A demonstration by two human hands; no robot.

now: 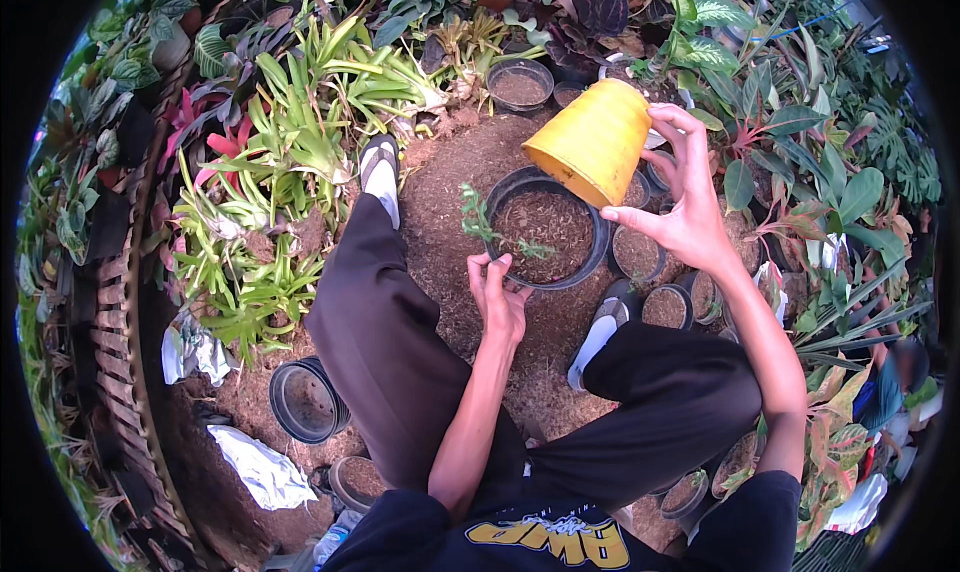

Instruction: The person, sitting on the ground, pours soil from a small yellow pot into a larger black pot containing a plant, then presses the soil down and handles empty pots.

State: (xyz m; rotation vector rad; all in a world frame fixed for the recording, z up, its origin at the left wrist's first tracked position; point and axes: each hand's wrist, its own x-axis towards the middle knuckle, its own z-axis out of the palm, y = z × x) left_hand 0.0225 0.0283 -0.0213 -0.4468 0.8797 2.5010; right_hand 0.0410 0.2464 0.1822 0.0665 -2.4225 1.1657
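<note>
My right hand (679, 189) grips a yellow plastic bucket (592, 140), fingers at one end and thumb at the other, tilted over the far right side of a large black plastic pot (600, 249). Brown, coarse potting mix (544, 223) lies in that pot. My left hand (499, 298) pinches a small green plant cutting (480, 215) between thumb and fingertips at the pot's near left rim. One leafy part of the cutting hangs outside the rim, another reaches over the mix. The bucket's inside is hidden from view.
Soil-filled black pots (666, 307) stand close together on the right. Uprooted bromeliads (300, 152) are heaped on the left, above a stack of black pots (306, 399) and a white plastic bag (262, 467). Another person (889, 384) is at the far right edge.
</note>
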